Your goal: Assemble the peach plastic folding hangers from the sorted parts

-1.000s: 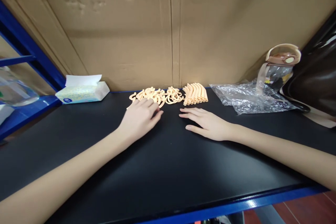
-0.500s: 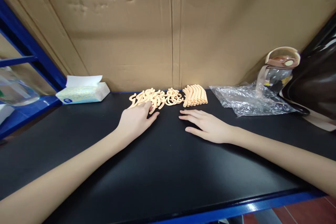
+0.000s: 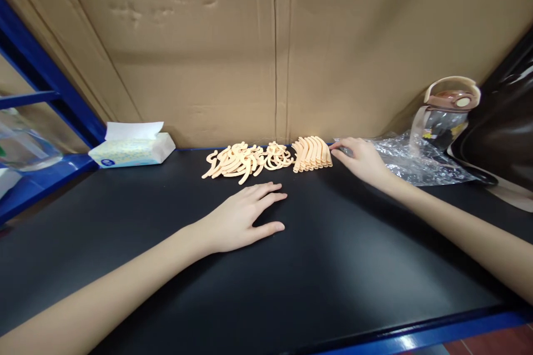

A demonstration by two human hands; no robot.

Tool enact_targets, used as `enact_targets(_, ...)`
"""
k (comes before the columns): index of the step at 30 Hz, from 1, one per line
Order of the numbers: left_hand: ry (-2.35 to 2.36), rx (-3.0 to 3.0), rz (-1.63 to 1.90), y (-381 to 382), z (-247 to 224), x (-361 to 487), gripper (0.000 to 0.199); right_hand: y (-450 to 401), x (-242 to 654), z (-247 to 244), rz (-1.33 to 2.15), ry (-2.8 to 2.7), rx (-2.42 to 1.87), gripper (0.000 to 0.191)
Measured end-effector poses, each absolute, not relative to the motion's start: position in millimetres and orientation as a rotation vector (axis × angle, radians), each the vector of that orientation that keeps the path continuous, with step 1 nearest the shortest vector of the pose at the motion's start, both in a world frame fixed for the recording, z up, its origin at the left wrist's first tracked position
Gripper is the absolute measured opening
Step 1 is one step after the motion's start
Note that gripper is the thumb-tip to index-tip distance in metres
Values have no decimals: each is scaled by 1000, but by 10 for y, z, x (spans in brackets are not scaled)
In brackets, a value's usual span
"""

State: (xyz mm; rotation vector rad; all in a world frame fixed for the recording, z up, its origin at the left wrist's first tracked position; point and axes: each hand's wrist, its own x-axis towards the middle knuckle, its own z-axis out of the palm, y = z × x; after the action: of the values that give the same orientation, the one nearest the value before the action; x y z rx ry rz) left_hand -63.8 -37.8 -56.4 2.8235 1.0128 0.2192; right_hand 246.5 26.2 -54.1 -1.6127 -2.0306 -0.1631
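My left hand lies over the black table with its fingers spread and nothing in them. Just beyond it is a loose pile of peach-coloured curved pieces. A smaller heap of curved hook-like pieces sits to the right of that pile. Further right, several peach curved tubes are stacked in a neat row. My right hand is at the right end of this stack, its fingertips at or beside the last tube, thumb and fingers apart.
A tissue pack stands at the back left near a blue frame. Crumpled clear plastic lies behind my right hand, beside a bottle and a dark bag. Cardboard rises behind the black table.
My left hand has drawn back from the loose pile toward the right and nearer me, and its fingers have spread. My right hand has moved right and away from me, to the end of the stacked tubes.
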Motion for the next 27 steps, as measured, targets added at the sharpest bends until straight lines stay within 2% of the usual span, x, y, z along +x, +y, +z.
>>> enact_targets(6, 1009, 2831, 228, -372, -559, -625, 55, 564, 2571, -429, -49, -2006, -1869, 34)
enact_targets(12, 1013, 2826, 212, -375, -551, -621, 56, 825, 2456, -325, 122, -2029, -2050, 59)
enact_targets(17, 1011, 2823, 203, -376, -551, -636, 57, 937, 2362, -357, 165, -2008, -2121, 69)
enact_targets(27, 1005, 2814, 223, -386, -550, -637, 56, 964, 2471, -472, 136, -1951, -2047, 67)
